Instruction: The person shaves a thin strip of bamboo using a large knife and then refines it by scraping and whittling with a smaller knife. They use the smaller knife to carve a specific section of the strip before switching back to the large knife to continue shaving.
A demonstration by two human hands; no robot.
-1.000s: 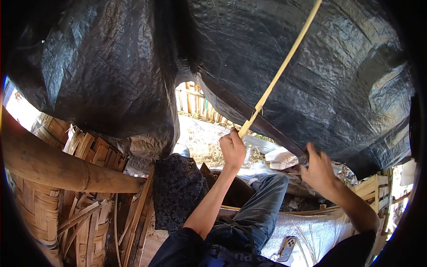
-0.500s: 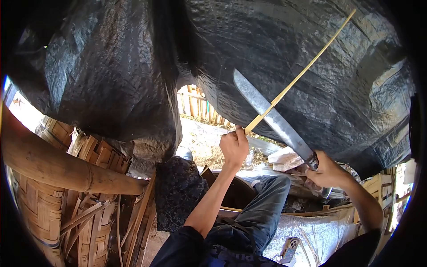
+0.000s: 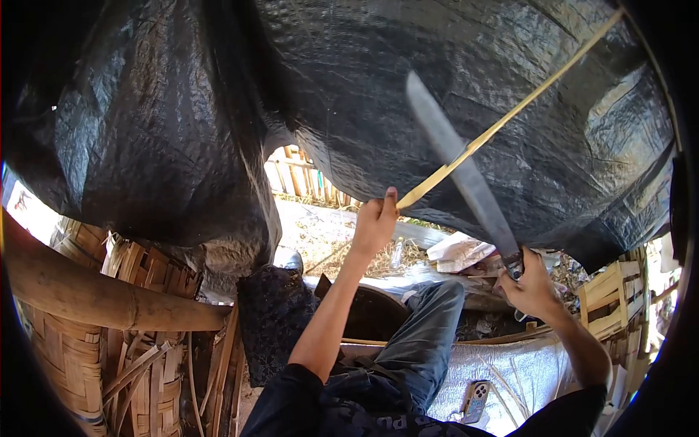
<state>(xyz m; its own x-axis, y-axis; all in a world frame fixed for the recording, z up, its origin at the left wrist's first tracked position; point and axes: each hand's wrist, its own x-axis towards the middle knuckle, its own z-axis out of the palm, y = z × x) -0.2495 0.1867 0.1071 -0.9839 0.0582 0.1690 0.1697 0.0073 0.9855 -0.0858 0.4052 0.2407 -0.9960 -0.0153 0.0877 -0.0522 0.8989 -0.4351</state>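
My left hand is closed round the lower end of a long, thin bamboo strip, thumb pointing up. The strip slants away to the upper right. In my right hand is the dark handle of a machete, its long, wide blade pointing up and left. The blade crosses the strip a short way above my left hand, right where a raised sliver shows on the strip. Motion blurs the blade slightly.
A black plastic sheet hangs in front. At left, a thick bamboo pole juts in above woven bamboo baskets. A phone lies on a silvery sheet beside my leg. A slatted wooden crate stands at right.
The machete blade has swung steeper, its tip higher and farther right. The strip's far end has shifted right in view. Both hands keep their hold while the whole view shifts slightly.
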